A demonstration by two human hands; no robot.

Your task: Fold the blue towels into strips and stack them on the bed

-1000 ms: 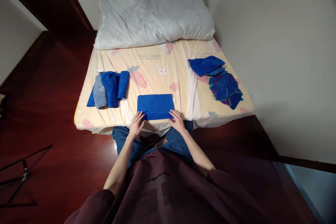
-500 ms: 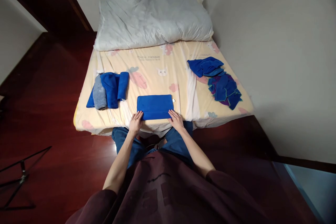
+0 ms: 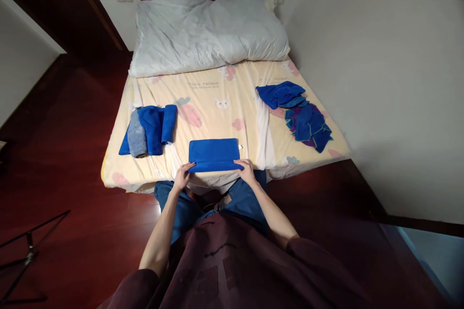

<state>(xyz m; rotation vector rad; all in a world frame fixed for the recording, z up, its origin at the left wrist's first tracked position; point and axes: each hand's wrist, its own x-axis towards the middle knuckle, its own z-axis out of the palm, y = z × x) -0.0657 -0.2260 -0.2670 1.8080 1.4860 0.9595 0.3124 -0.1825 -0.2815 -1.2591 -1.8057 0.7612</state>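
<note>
A blue towel (image 3: 213, 151) lies folded into a flat rectangle at the near edge of the bed, with a small white tag at its right side. My left hand (image 3: 182, 176) pinches its near left corner, the fingers on top of the cloth. At the near right corner, my right hand (image 3: 247, 172) grips the same towel in a like way. The near edge looks slightly raised into a narrow fold between the two hands. Both thumbs are mostly hidden.
Rolled blue towels (image 3: 154, 130) and a grey-blue rolled towel (image 3: 138, 135) lie at left. Crumpled blue and purple cloths (image 3: 308, 123) are heaped at right. A white quilt (image 3: 210, 34) fills the head of the bed (image 3: 203, 106). Black stand legs (image 3: 29, 253) stand on the floor.
My hands, flat on the towel's near corners before, now pinch those corners. The near edge has lifted slightly into a fold. The view has tilted up a little.
</note>
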